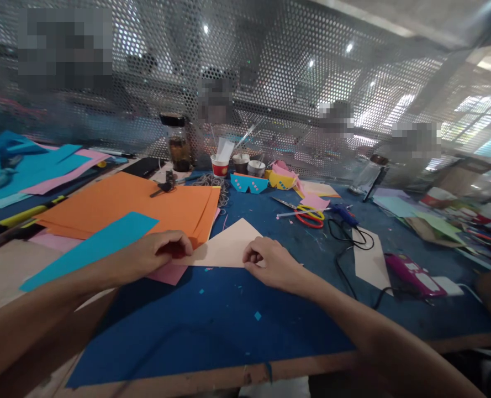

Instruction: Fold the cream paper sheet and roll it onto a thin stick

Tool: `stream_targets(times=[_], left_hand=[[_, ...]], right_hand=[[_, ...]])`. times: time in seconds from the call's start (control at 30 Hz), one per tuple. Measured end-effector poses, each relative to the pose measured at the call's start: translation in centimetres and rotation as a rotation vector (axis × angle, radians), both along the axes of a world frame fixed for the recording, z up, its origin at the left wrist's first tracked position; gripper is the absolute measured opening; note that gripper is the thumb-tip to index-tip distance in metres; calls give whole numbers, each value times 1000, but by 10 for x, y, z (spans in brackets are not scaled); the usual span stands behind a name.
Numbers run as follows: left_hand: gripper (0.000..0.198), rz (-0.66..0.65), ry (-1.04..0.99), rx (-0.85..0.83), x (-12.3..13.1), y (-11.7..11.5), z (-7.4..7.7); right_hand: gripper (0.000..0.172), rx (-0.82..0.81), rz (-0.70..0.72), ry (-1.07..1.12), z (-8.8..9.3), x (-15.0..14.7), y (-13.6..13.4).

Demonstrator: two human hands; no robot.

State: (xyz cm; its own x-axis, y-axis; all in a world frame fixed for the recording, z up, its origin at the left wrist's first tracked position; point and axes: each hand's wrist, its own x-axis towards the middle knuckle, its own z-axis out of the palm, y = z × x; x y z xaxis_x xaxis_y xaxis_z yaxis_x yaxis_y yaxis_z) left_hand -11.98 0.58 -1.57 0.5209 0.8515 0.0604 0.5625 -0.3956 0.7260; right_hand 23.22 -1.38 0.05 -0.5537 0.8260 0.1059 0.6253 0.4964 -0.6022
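Observation:
A pale peach sheet of paper [224, 246], with a peaked top and a straight lower edge, lies on the blue table mat. The curled fingers of my left hand [162, 255] hold its left end down. My right hand [275, 262] is closed at its right part, thumb and fingers bent onto the paper's edge. Beside my left hand are a stack of orange sheets [133, 204] and a blue paper strip [100, 249]. A pink piece [170, 275] shows partly under that hand.
Scissors [309, 215], a blue glue gun [345, 214] with a black cord and a magenta power strip [415, 275] are to the right. Blue [249, 183] and yellow [281, 180] paper glasses stand behind, near paper cups [219, 166] and a jar [179, 146]. A perforated metal screen [262, 72] rises behind.

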Motion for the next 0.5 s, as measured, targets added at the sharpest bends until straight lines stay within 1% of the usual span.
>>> stream_targets(times=[0.07, 0.13, 0.23, 0.3, 0.37, 0.5], left_hand=[[21, 42, -17, 21, 2, 0, 1], [20, 111, -36, 43, 7, -3, 0], [28, 170, -26, 93, 18, -13, -2], [36, 152, -4, 136, 27, -20, -1], [39, 102, 29, 186, 34, -26, 0], [32, -8, 138, 347, 39, -29, 0]], right_hand=[[14, -2, -2, -1, 1, 0, 0], [13, -6, -2, 4, 2, 1, -1], [12, -11, -5, 7, 2, 1, 0], [12, -10, -13, 7, 1, 0, 1], [13, -6, -19, 8, 0, -1, 1], [13, 6, -23, -9, 0, -3, 0]])
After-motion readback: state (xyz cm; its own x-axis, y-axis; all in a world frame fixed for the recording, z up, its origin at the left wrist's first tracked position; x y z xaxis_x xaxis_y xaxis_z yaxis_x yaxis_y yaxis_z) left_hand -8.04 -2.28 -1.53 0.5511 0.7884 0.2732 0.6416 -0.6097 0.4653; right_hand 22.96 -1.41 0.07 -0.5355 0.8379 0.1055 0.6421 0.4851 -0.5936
